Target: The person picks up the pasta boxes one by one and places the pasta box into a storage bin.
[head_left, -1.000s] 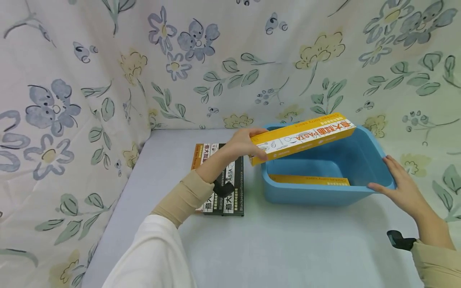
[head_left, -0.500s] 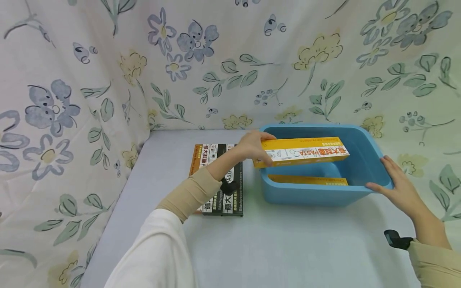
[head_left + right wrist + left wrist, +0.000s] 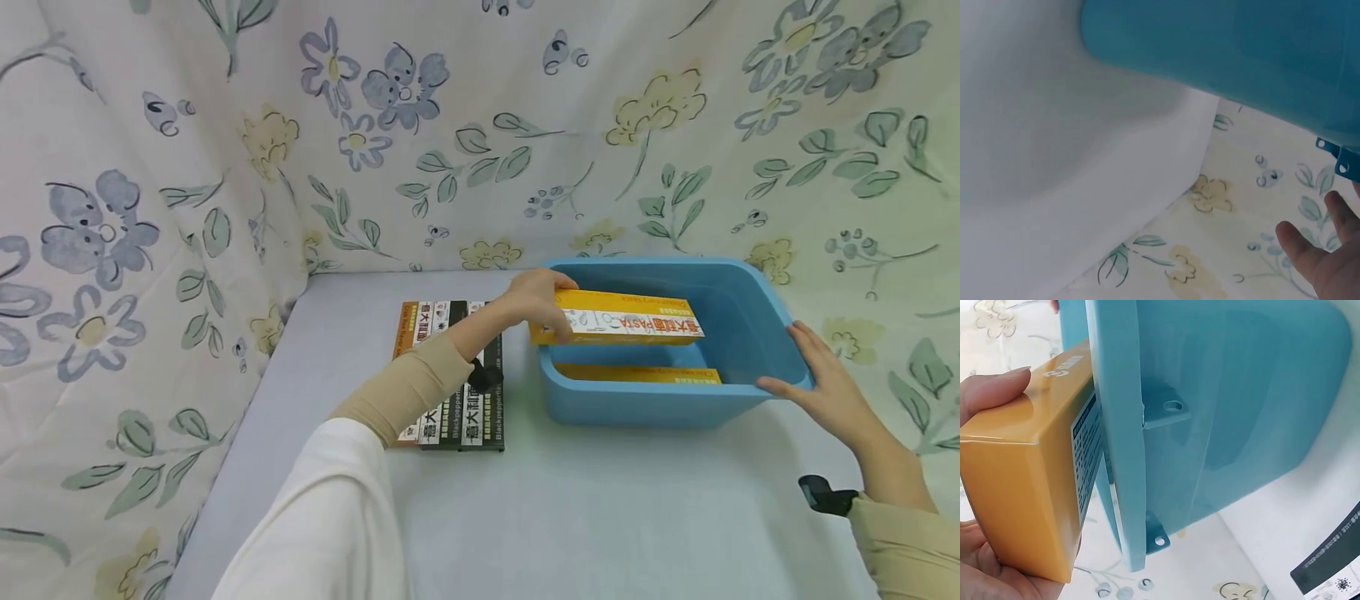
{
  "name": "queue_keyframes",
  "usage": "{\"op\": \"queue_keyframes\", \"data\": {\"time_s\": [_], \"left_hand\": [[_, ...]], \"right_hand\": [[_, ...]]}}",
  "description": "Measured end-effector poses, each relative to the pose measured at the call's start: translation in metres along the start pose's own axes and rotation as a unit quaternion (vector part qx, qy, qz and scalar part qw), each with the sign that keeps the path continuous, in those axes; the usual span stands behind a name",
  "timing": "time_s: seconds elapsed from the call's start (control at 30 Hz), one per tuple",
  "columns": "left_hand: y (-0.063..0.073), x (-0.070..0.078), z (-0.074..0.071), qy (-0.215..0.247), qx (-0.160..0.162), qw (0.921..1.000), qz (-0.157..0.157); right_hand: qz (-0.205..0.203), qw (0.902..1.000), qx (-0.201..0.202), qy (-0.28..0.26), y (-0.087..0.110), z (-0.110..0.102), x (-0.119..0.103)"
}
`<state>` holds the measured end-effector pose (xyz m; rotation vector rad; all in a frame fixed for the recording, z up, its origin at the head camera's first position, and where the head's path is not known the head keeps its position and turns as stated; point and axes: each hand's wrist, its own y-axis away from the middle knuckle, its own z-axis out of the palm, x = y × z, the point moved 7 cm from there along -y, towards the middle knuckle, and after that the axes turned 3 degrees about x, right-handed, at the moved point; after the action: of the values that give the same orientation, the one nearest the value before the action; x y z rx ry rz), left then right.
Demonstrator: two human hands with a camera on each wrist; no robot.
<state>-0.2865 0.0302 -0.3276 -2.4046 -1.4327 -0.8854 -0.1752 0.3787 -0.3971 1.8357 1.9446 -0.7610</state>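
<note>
My left hand (image 3: 542,304) grips one end of a yellow pasta box (image 3: 633,320), thumb on one side and fingers on the other. The box slants over the left rim of a blue plastic bin (image 3: 645,408), its far end within the opening. A second yellow pasta box (image 3: 637,374) lies inside along the front wall. In the left wrist view, the held box (image 3: 1016,494) is close against the bin's rim (image 3: 1116,437). My right hand (image 3: 840,396) rests on the bin's front right corner, its thumb on the rim; some fingers (image 3: 1300,247) extend past the bin.
Left of the bin, black pasta boxes (image 3: 472,421) and an orange-brown one (image 3: 405,333) lie side by side, partly hidden by my left forearm. They lie on a pale table (image 3: 585,508). A floral curtain (image 3: 465,125) hangs behind and at the sides.
The yellow box in my left hand has come down lower into the bin's opening, its far end dropping and drawing slightly left. My right hand has stayed at the bin's corner.
</note>
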Motion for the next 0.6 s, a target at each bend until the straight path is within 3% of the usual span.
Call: {"op": "queue_keyframes", "data": {"time_s": [0.33,0.6], "left_hand": [[-0.022,0.022,0.008,-0.044,-0.047,0.9971,0.041],[-0.041,0.045,0.018,-0.062,-0.083,0.9939,0.038]], "right_hand": [[-0.001,1.0,-0.007,-0.005,-0.001,0.0,-0.001],[0.002,0.9999,-0.006,-0.009,0.0,-0.001,-0.001]]}}
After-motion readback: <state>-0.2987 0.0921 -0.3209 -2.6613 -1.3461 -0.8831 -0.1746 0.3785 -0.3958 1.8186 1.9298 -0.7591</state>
